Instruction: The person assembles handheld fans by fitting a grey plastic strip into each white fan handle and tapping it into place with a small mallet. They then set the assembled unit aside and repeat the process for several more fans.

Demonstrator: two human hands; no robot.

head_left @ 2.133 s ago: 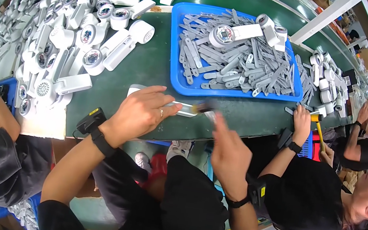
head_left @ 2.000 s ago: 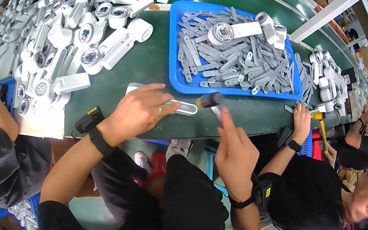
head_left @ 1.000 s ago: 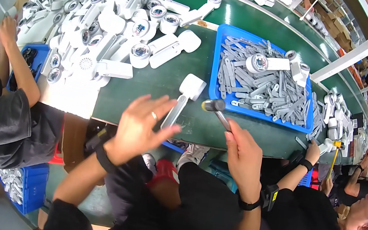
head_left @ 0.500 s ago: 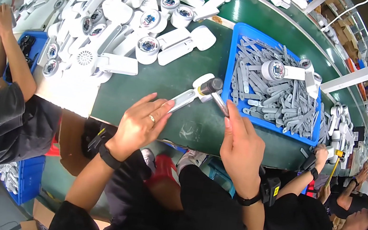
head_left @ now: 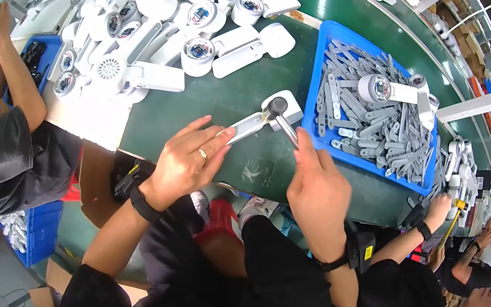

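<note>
I see few packages or labels here. A flat white sheet (head_left: 89,121), like card or paper, lies over the near left edge of the green belt, under a heap of white parts. Brown cardboard boxes (head_left: 478,55) stand stacked at the far right, beyond the belt. A small yellow label (head_left: 367,252) sits on the black band at my right wrist. I find no screens or signs.

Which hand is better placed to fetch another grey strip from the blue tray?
Right. The right hand sits just below the blue tray rim near the grey strips. The left hand is farther away, steadying the white handle part.
</note>
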